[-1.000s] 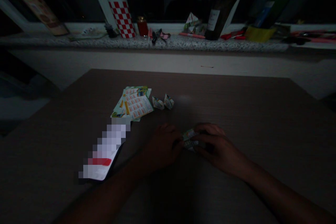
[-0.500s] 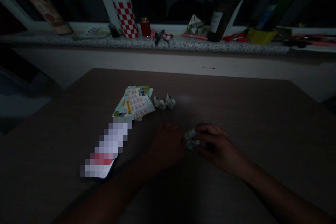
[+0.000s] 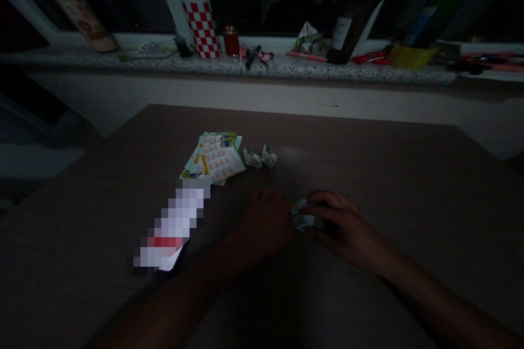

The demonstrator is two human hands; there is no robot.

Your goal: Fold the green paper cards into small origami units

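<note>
Over the brown table, a small folded piece of printed paper (image 3: 302,220) sits between my two hands. Curled into a loose fist, my left hand (image 3: 266,223) meets the paper's left edge; its fingertips are mostly hidden in the dark. Thumb and fingers of my right hand (image 3: 346,223) pinch the same paper from the right. Beyond my left hand stand two small folded paper shapes, one on the left (image 3: 252,158) and one on the right (image 3: 269,156). Beside them lies a fanned stack of printed paper sheets (image 3: 223,163) with green edges.
A phone (image 3: 174,256) with a blurred bright screen lies left of my left forearm. Behind the table (image 3: 388,152), a speckled stone sill (image 3: 278,68) carries a red-and-white checked bottle (image 3: 201,30), a red jar (image 3: 231,42), a dark labelled bottle (image 3: 344,32) and pens.
The whole view has shifted slightly, so everything sits a little further right. Both hands stay at the paper, and its visible printed face looks slightly different between the fingers.
</note>
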